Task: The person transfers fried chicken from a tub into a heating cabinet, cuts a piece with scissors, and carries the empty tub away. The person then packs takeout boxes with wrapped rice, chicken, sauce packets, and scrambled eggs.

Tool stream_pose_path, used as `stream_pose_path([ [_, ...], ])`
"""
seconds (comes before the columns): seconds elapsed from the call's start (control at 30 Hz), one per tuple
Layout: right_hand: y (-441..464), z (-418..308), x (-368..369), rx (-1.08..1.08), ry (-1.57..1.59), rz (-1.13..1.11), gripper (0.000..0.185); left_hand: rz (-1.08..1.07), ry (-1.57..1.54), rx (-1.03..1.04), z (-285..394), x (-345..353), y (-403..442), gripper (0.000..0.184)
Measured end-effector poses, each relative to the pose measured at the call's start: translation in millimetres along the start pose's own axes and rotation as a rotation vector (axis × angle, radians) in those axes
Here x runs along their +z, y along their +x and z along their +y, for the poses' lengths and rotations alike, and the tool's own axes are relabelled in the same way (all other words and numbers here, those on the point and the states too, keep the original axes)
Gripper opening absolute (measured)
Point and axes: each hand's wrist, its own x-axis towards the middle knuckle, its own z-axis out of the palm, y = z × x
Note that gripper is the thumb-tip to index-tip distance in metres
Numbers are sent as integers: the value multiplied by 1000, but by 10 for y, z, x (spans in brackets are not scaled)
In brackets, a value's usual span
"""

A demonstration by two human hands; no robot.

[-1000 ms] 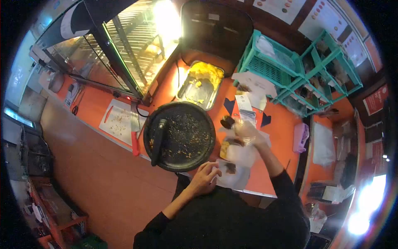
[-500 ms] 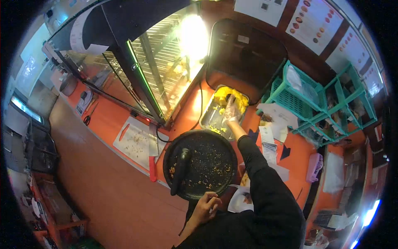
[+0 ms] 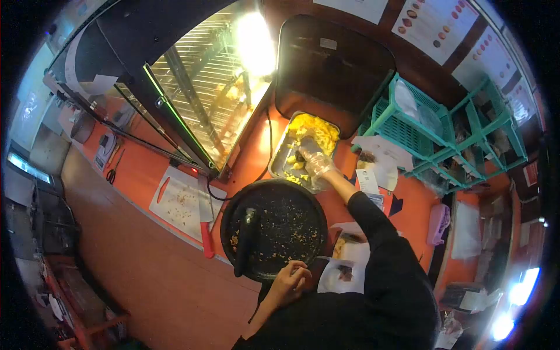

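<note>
My right hand (image 3: 317,163), in a clear plastic glove, reaches into a metal tray (image 3: 279,162) of yellow food pieces (image 3: 315,127). Its fingers are closed around something dark that I cannot make out. At the near rim of a large round black pan (image 3: 286,219), my left hand (image 3: 287,284) is bare, its fingers curled with nothing visible in them. Crumbs are scattered across the pan. A thick black rod-shaped tool (image 3: 245,245) with a shiny end lies on the pan's left side.
Left of the pan, a red-handled knife (image 3: 207,236) lies on a white cutting board (image 3: 175,201). Behind stands a lit glass display cabinet (image 3: 181,111). Green baskets (image 3: 420,128) stand at the right, beyond papers (image 3: 379,166). Opened white wrappers (image 3: 344,274) lie beside my right sleeve.
My right hand has drawn nearer within the tray, and its dark item now sits among the pieces at the middle. The view has shifted slightly; my left hand stays by the rim.
</note>
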Motion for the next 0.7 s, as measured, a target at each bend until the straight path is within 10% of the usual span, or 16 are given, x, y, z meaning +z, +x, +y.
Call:
stream_pose_path([
  [0.17,-507,-71,-393,-223,-121,-343,44,4,69,76,-16,27,14,17],
  [0.7,-751,-68,-483,-295,-49,-390,42,-63,7,-1,22,74,-117,23],
])
